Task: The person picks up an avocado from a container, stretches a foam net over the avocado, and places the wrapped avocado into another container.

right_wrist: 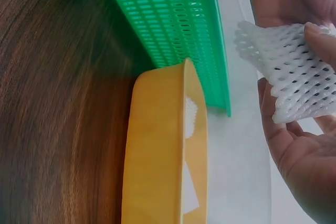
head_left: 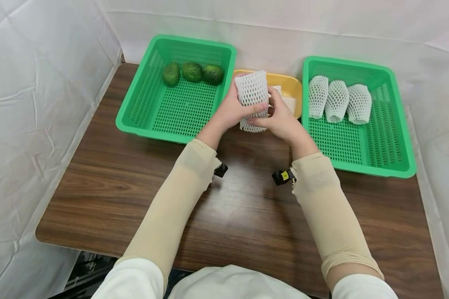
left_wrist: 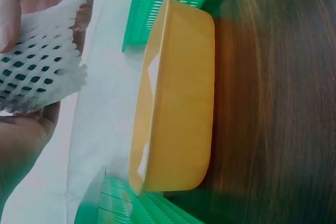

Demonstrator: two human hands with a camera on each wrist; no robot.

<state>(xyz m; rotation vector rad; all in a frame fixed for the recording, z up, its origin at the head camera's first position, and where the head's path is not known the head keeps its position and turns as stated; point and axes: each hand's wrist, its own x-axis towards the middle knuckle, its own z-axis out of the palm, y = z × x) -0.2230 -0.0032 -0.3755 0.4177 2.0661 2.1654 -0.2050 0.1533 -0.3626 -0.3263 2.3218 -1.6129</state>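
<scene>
Above the yellow tray, both hands hold a white foam net sleeve (head_left: 252,93), tilted between them. Dark green shows through its mesh in the left wrist view. My left hand (head_left: 233,107) wraps the sleeve from the left, thumb across its front. From the right, my right hand (head_left: 282,116) grips the lower part with curled fingers and thumb. Three dark green avocados (head_left: 192,72) lie in a row in the left green basket (head_left: 134,101). Three white net sleeves with rounded shapes (head_left: 336,101) lie side by side in the right green basket (head_left: 404,137).
Between the baskets stands the yellow tray (left_wrist: 184,98), with more white foam pieces (head_left: 289,104) inside. Everything rests on a dark wooden table (head_left: 239,220). White sheeting (head_left: 265,25) hangs behind and at both sides.
</scene>
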